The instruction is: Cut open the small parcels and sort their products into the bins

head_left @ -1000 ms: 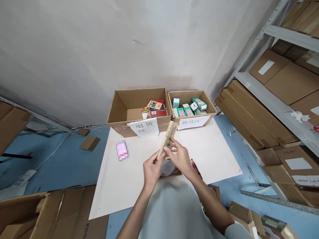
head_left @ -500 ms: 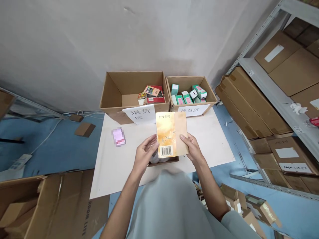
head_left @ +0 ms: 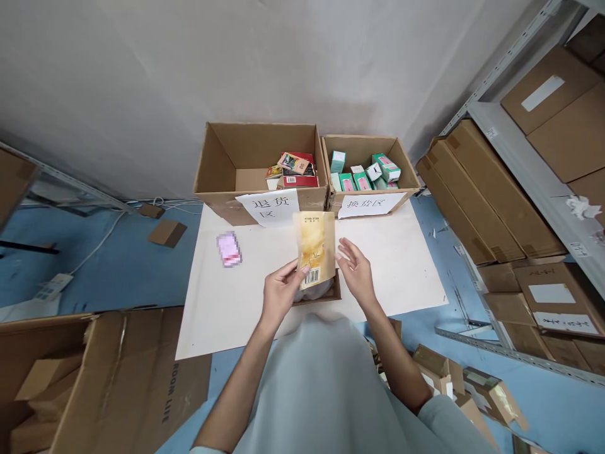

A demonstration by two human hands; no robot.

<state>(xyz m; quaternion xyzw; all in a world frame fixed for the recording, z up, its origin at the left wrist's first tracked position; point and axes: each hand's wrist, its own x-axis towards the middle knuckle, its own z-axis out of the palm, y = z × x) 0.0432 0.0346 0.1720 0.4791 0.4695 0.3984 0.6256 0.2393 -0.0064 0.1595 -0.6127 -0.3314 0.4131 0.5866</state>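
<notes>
My left hand point(head_left: 282, 291) grips the lower edge of a thin yellow-orange book point(head_left: 314, 247), back cover up with a barcode showing. My right hand point(head_left: 355, 269) hovers just right of the book, fingers spread, off its edge. Below the book a small open cardboard box point(head_left: 333, 292) with something pale inside lies on the white sheet point(head_left: 397, 265). Beyond stand two open cartons with paper labels: the left carton point(head_left: 222, 164) holds a few books, the right carton point(head_left: 401, 161) holds several small green and pink boxes.
A pink blurred item point(head_left: 229, 248) lies on the sheet's left part. Stacked brown cartons fill a metal shelf point(head_left: 524, 183) on the right. A large open carton point(head_left: 108, 378) sits at front left, loose small boxes point(head_left: 467, 384) at front right. Cables and a power strip point(head_left: 51, 287) lie on the blue floor.
The book was turned from edge-on to flat with its back cover facing me. My right hand has let go of its right edge and opened; the left hand still holds it.
</notes>
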